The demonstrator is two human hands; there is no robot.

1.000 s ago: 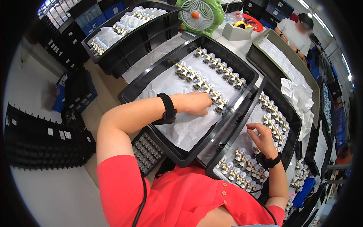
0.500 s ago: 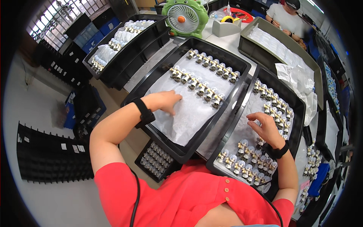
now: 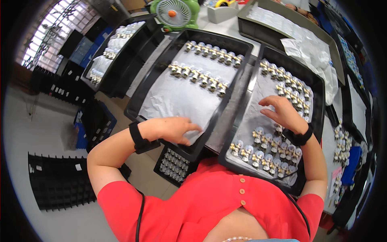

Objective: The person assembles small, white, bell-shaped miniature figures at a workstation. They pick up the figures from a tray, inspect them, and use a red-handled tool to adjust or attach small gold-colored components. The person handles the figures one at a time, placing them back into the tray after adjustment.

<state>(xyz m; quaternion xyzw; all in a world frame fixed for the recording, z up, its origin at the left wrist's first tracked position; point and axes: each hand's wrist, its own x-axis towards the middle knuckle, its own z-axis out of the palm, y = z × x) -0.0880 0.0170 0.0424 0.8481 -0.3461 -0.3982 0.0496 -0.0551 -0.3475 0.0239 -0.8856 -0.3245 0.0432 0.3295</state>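
Observation:
My left hand (image 3: 175,130) is over the near end of the left black tray (image 3: 133,101), fingers apart and nothing in them. White paper (image 3: 173,101) lines this tray, with two rows of small figurines (image 3: 197,74) lying on its far part. Each figurine has a pale, rounded head and a white, yellow and dark body. My right hand (image 3: 284,112) hovers above the right black tray (image 3: 238,135), thumb and forefinger apart, with no object visible between them. Figurines (image 3: 268,157) of the same kind lie in rows around it; my hand and wrist hide some.
A black tray (image 3: 121,60) with wrapped rows stands at the far left, beside a green fan (image 3: 172,14). An olive bin (image 3: 258,30) holds white sheets, and crumpled paper (image 3: 310,60) hangs over its edge. Below sits another tray of figurines (image 3: 173,165). A person's arm (image 3: 296,7) shows at the back.
My left hand has drawn back toward me, to the near edge of the left tray. My right hand stays over the right tray. The whole view has shifted a little.

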